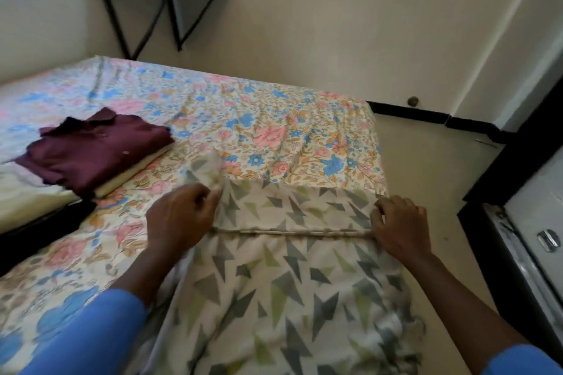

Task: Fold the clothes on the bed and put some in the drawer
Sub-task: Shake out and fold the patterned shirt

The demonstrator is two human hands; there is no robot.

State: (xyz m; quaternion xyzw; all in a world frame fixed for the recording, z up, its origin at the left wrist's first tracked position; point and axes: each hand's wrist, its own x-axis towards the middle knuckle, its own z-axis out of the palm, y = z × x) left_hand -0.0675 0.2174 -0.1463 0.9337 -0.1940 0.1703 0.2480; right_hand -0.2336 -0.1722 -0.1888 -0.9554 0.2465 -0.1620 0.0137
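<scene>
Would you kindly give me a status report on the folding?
Left hand, right hand gripping patterned cloth at fold ends. Maroon shirt folded aside. Nothing blocking.

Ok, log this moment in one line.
step: folding cloth | left hand: grips cloth | right hand: grips cloth | shirt: folded, on bed

White garment [283,277] with grey-green triangles spread on floral bed [274,131], far end folded over.
</scene>
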